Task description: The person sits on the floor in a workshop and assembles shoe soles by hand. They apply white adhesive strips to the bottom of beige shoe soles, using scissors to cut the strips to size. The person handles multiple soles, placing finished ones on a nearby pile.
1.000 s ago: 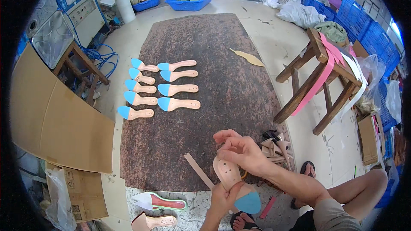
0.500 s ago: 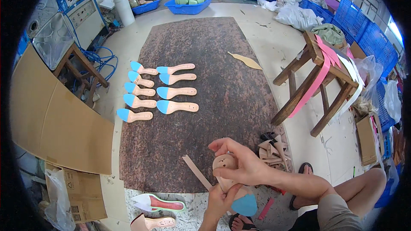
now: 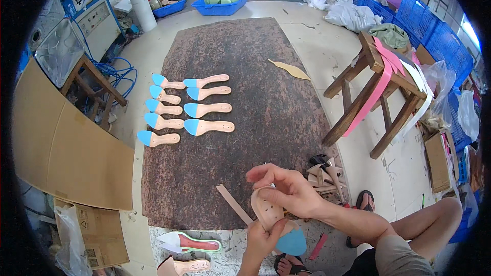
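A beige shoe insole (image 3: 267, 209) with small holes at its heel and a blue toe part (image 3: 292, 241) is held low in the middle. My left hand (image 3: 262, 240) wraps its narrow waist, fingers closed. At the heel end, the thumb of my right hand (image 3: 286, 189) presses on the rim while its other fingers curl beyond the edge. A narrow beige strip (image 3: 232, 203) sticks out beside my left hand; whether the hand grips its lower end is hidden. Several similar blue-toed insoles (image 3: 209, 127) lie in two columns on the dark board (image 3: 266, 138), farther left.
Beige and black shoe heels (image 3: 327, 178) are piled right of my right hand. A wooden stool (image 3: 378, 87) with pink and white strips stands at right. A yellowish leaf-shaped piece (image 3: 290, 69) lies on the board. Cardboard (image 3: 76, 138) stands at left; a blue basket (image 3: 222, 9) sits behind.
The insole's heel has tipped, showing more of its holed face. My right thumb has slid toward the heel's rim. My left hand keeps its hold, and the view has shifted slightly.
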Demonstrator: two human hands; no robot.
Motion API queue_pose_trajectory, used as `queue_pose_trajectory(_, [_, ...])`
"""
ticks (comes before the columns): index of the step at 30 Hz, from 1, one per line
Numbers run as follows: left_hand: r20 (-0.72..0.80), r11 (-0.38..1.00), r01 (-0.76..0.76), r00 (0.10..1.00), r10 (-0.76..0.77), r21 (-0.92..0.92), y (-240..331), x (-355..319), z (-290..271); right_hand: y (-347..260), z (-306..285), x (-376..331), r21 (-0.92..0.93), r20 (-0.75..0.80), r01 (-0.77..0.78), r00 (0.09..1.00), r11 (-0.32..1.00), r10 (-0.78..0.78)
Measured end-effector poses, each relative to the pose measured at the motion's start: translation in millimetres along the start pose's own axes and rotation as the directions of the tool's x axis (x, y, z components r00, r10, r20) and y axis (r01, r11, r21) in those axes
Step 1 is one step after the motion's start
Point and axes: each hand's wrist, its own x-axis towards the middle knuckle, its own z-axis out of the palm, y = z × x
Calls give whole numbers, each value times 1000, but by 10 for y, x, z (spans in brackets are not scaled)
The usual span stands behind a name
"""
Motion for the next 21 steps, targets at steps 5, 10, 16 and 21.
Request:
queue_pose_trajectory(5, [-30,997,-38,999,40,68,9,-10,37,54,33,-11,-207,-15,34,999,978,-38])
queue_pose_trajectory(10, [105,995,49,994,-40,-84,-110,-6,-64,-9,53,-48,-501,0,98,994,860,-113])
queue_pose_trajectory(16, [372,649,402,908,-192,-646,-73,-59,-32,-16,-15,-73,-615,-15,188,968,766,-249])
queue_pose_trajectory(21, [377,380,420,907,-186,-824,-80,-38,-81,-35,-35,-68,-578,14,243,957,779,-288])
